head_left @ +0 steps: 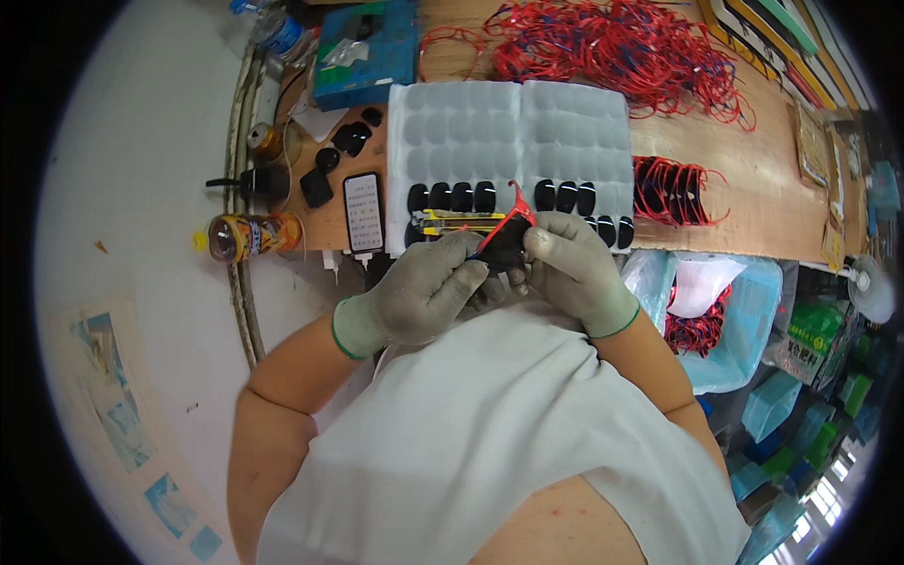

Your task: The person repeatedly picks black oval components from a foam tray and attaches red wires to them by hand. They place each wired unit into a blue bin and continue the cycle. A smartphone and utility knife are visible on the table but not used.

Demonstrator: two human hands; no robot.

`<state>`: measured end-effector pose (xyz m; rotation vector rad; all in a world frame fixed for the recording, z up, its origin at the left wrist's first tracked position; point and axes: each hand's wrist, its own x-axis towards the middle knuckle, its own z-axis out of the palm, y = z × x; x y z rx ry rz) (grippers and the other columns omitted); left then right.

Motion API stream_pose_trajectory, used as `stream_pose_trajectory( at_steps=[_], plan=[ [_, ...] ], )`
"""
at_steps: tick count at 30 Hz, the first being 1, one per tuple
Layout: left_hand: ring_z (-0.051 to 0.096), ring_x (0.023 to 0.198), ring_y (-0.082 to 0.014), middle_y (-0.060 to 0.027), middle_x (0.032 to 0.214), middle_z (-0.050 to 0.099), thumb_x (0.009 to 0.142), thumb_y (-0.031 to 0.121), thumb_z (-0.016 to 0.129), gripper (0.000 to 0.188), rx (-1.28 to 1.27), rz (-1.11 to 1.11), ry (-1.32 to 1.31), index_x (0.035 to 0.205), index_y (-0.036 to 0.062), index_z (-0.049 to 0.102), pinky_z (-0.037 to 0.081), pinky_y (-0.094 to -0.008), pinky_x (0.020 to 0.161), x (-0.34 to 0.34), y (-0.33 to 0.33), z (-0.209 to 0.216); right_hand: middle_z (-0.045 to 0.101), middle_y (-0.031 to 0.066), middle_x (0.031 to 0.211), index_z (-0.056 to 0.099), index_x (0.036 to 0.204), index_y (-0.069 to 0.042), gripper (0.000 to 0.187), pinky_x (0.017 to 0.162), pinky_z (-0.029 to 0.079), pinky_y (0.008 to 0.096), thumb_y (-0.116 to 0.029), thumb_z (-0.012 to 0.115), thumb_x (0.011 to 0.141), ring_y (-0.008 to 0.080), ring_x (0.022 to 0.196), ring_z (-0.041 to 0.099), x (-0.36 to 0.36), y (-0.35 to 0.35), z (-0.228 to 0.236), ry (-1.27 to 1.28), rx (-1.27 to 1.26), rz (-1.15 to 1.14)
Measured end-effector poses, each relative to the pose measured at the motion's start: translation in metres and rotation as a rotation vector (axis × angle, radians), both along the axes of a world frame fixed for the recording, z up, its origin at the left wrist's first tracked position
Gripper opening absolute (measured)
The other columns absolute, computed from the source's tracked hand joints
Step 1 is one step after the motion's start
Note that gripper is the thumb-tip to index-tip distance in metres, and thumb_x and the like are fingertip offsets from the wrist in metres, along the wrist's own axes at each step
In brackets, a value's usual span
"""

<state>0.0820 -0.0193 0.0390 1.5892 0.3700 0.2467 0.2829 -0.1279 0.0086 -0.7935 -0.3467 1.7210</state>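
Both my hands wear grey gloves with green cuffs and meet in front of my chest. Between them is a red eyeglass frame (521, 204) with a dark lens (507, 243), tilted upward. My left hand (414, 292) pinches its left end, and my right hand (573, 268) grips the right side with the thumb on top. Some fingertips are hidden under the frame. Just beyond lies a white moulded tray (456, 105) with rows of hollows; several dark lenses (461, 196) sit in its near rows. A yellow utility knife (461, 222) rests across the tray behind my hands.
A tangled heap of red frames (612, 56) covers the far table. A row of frames with dark lenses (670, 191) lies right of the tray. To the left are a phone (363, 212), a drink bottle (250, 235) and a blue box (363, 66). A blue bin (749, 325) stands right.
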Motion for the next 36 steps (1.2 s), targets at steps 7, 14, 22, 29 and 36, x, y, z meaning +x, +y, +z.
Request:
stream_pose_trajectory(
  at_steps=[7, 14, 22, 29, 36],
  plan=[
    [0.059, 0.076, -0.0085, -0.0055, 0.088, 0.067, 0.106, 0.011, 0.038, 0.029, -0.211, -0.011, 0.086, 0.126, -0.0075, 0.049, 0.051, -0.025, 0.069, 0.014, -0.01, -0.007, 0.065, 0.0102, 0.089, 0.065, 0.102, 0.004, 0.031, 0.07, 0.05, 0.0315, -0.026, 0.063, 0.098, 0.017, 0.078, 0.061, 0.013, -0.005, 0.001, 0.004, -0.045, -0.024],
    [0.059, 0.058, -0.0104, -0.0049, 0.07, 0.063, 0.106, 0.013, 0.043, 0.024, 0.161, 0.116, 0.083, 0.109, -0.0068, 0.057, 0.049, -0.0278, 0.055, 0.016, -0.014, -0.006, 0.063, 0.0072, 0.088, 0.065, 0.1, 0.002, 0.031, 0.067, 0.047, 0.0314, -0.029, 0.065, 0.099, 0.0158, 0.075, 0.058, 0.011, -0.004, -0.001, -0.16, -0.108, -0.032],
    [0.059, 0.053, -0.0166, -0.0066, 0.063, 0.06, 0.103, 0.013, 0.049, 0.02, 0.25, 0.148, 0.013, 0.093, -0.0016, 0.058, 0.047, -0.0317, 0.053, 0.012, -0.012, -0.01, 0.062, 0.0067, 0.086, 0.066, 0.103, 0.001, 0.031, 0.064, 0.045, 0.0293, -0.03, 0.061, 0.097, 0.0158, 0.074, 0.057, 0.0, -0.007, 0.009, -0.148, -0.138, -0.082],
    [0.062, 0.055, -0.0295, -0.0125, 0.064, 0.061, 0.091, 0.01, 0.062, 0.012, 0.699, 0.176, -0.075, 0.094, -0.0009, 0.063, 0.05, -0.0385, 0.053, 0.014, -0.011, -0.003, 0.07, 0.0098, 0.091, 0.068, 0.104, 0.0, 0.031, 0.063, 0.048, 0.0296, -0.029, 0.064, 0.094, 0.0151, 0.073, 0.061, 0.0, -0.004, 0.013, -0.177, -0.109, -0.076],
    [0.062, 0.054, -0.0286, -0.0124, 0.062, 0.059, 0.09, 0.01, 0.064, 0.011, 0.627, 0.149, -0.061, 0.086, 0.0002, 0.064, 0.05, -0.0384, 0.05, 0.011, -0.007, -0.005, 0.07, 0.0093, 0.092, 0.068, 0.106, 0.002, 0.034, 0.064, 0.048, 0.0295, -0.03, 0.065, 0.094, 0.0149, 0.075, 0.062, -0.005, -0.009, 0.014, -0.194, -0.115, -0.093]
  ],
)
